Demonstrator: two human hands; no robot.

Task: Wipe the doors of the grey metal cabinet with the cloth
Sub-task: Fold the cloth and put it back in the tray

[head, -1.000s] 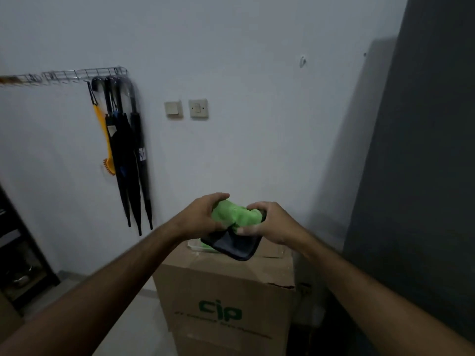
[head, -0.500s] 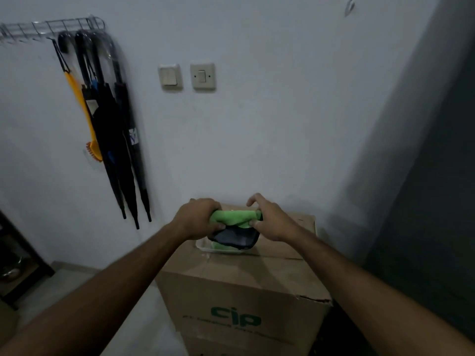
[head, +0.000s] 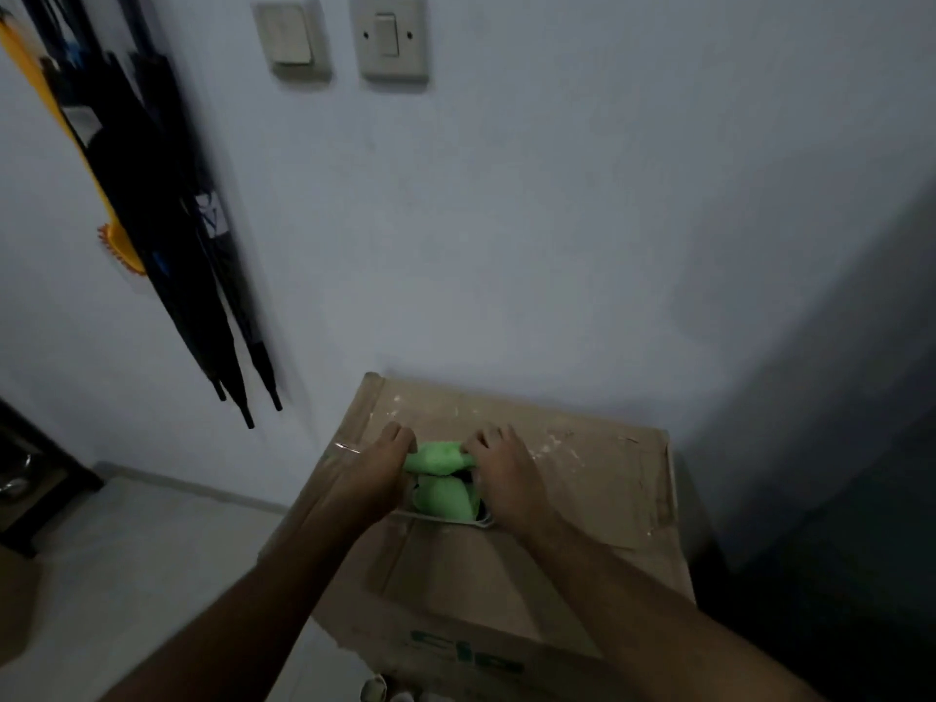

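Cloth (head: 439, 457), green, sits bunched above the top of the cardboard box (head: 597, 478), near the box's middle and stretched between both hands. A second green fold and a dark patch lie just below it, over what looks like a thin pale tray on the box; whether these are one item cannot be told. Left hand (head: 377, 473) pinches the cloth's left end with curled fingers. Right hand (head: 506, 471) grips the right end, fingers curled over the top. Judged from its creases, the cloth is soft, light and limp; it will sag and fold when lifted and carries no risk of breakage. Recommended hold: gather it into a pad filling one palm, keeping loose corners tucked in so that a flat face meets the metal. Grey cabinet (head: 861, 448) shows only as a dark surface to the right of the box; the cloth is well apart from it, and wiping is judged not yet begun.
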